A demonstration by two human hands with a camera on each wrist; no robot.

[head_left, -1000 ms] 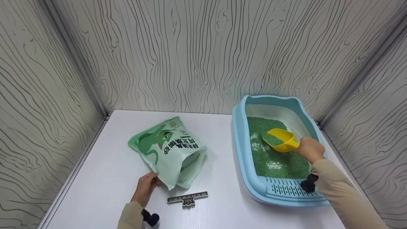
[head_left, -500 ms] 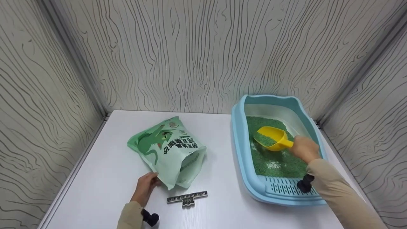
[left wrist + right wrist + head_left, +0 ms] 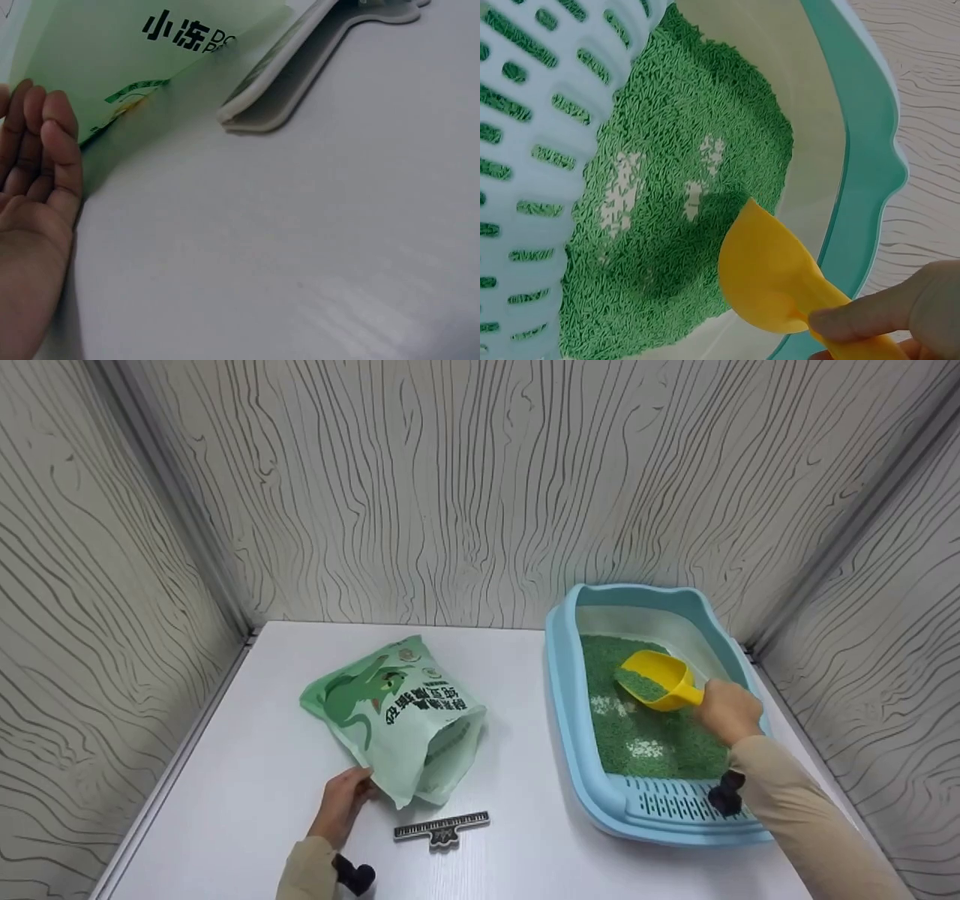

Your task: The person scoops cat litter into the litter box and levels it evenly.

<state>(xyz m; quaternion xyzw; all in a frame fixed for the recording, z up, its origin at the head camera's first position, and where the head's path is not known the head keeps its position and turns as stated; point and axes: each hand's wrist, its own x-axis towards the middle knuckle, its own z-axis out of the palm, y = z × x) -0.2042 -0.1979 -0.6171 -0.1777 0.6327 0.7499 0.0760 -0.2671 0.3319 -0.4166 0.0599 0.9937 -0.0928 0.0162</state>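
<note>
A yellow scoop carries green cat litter pellets and hangs over the blue litter box. My right hand grips its handle; in the right wrist view the thumb lies along the handle of the scoop. Green litter covers much of the box floor, with pale bare patches. To the left, a green cat litter bag lies with its mouth open toward the front. My left hand pinches the bag's near edge; curled fingers show against it in the left wrist view.
A black-and-white clip with a piano-key pattern lies in front of the bag's mouth. The box has a slotted front ledge and high back rim. Wood-grain panels wall in the white table at the back and sides.
The scoop with litter moves left over the box, then back right and slightly away. Bare patches on the box floor change slightly. My left hand and the bag stay in place.
</note>
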